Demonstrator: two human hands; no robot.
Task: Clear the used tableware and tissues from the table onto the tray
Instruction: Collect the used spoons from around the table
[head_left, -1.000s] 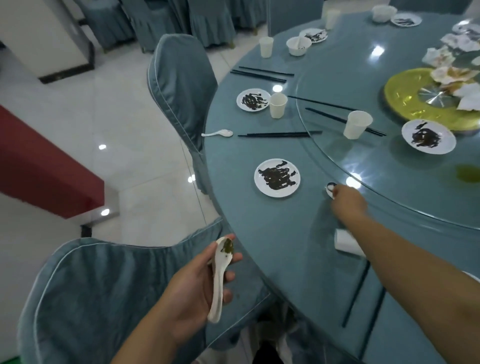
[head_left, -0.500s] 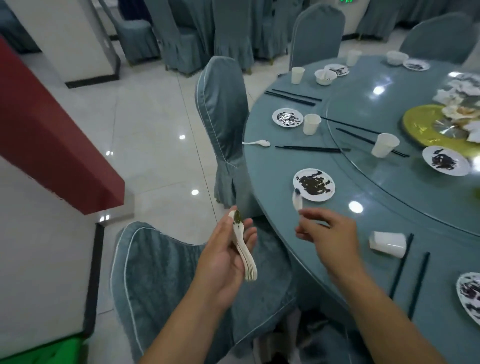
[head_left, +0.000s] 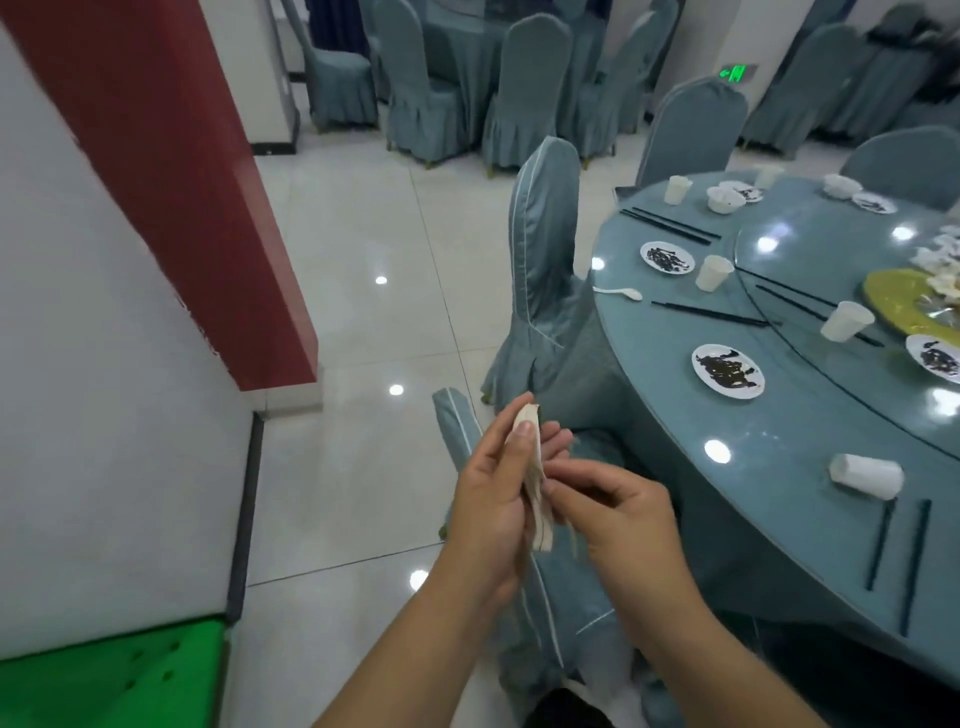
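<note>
Spoon stack (head_left: 531, 467) stood roughly upright in the left hand (head_left: 488, 499), with fingers & thumb wrapped round it. The right hand (head_left: 618, 514) pinched the stack's lower end, prob. seating one more spoon, but blur hid which one. Both hands were off the worktop (head_left: 779, 467), out past its near-left edge, over a covered chair (head_left: 556, 613) & the tiled floor (head_left: 337, 467).

Main risk, IMO, was the stack fanning apart. The handles looked splayed, not nested tight, so a loose squeeze or a quick turn could let one slide out. With nothing under the hands but chair & tile, a dropped spoon would likely chip or break. Food residue could also make the grip slippery, though none could be made out on the stack in this view.

Second risk was overloading. One more spoon (head_left: 618, 293) lay at the worktop's left edge, and adding it one-handed might tip the bundle.

Lots remained to clear:
- a tipped cup (head_left: 865, 475) lay near the near edge and could roll off if nudged
- chopsticks (head_left: 883, 543) lay just beside it, pointing at that edge
- a dirty plate (head_left: 727, 371) sat further in, and its dark leftovers might smear or spill if tilted
- tissues (head_left: 943, 254) sat toward the centre, light enough to blow or drag off

No tray could be identified. A green surface (head_left: 104, 675) low at left might be it, but that couldn't be told. If the tray was far away, carrying the stack there would raise the drop risk.
</note>
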